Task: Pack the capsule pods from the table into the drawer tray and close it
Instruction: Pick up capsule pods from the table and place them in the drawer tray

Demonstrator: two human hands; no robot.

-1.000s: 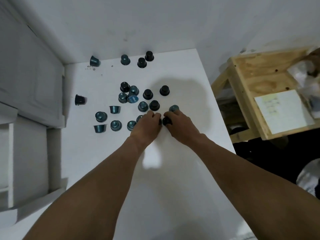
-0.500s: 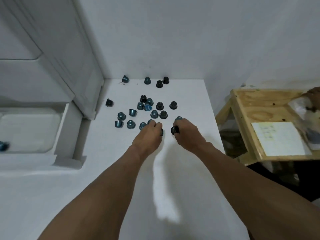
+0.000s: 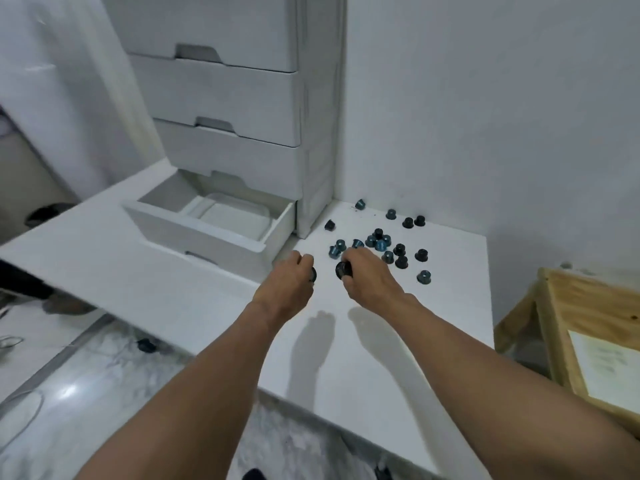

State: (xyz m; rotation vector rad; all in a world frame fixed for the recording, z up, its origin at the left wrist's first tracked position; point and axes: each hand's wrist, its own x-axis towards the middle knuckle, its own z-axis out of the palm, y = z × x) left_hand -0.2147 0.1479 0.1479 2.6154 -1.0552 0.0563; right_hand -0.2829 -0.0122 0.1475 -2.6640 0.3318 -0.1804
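Several teal and black capsule pods (image 3: 381,244) lie scattered on the white table (image 3: 398,341) near the wall corner. My left hand (image 3: 289,285) is closed around a black pod (image 3: 313,274), lifted just off the table. My right hand (image 3: 367,277) grips another black pod (image 3: 342,270) beside it. To the left, the bottom drawer (image 3: 207,233) of a white drawer unit stands pulled out, with a clear tray (image 3: 239,216) inside. No pod shows in the tray from here.
The white drawer unit (image 3: 242,98) has three shut drawers above the open one. A plywood stand (image 3: 595,327) with a paper sheet sits right of the table. Marble floor and cables show below left.
Both hands have lifted off the pile with a black pod each and shifted left toward the drawer. The camera has tilted up and turned left, bringing the drawer unit into view.
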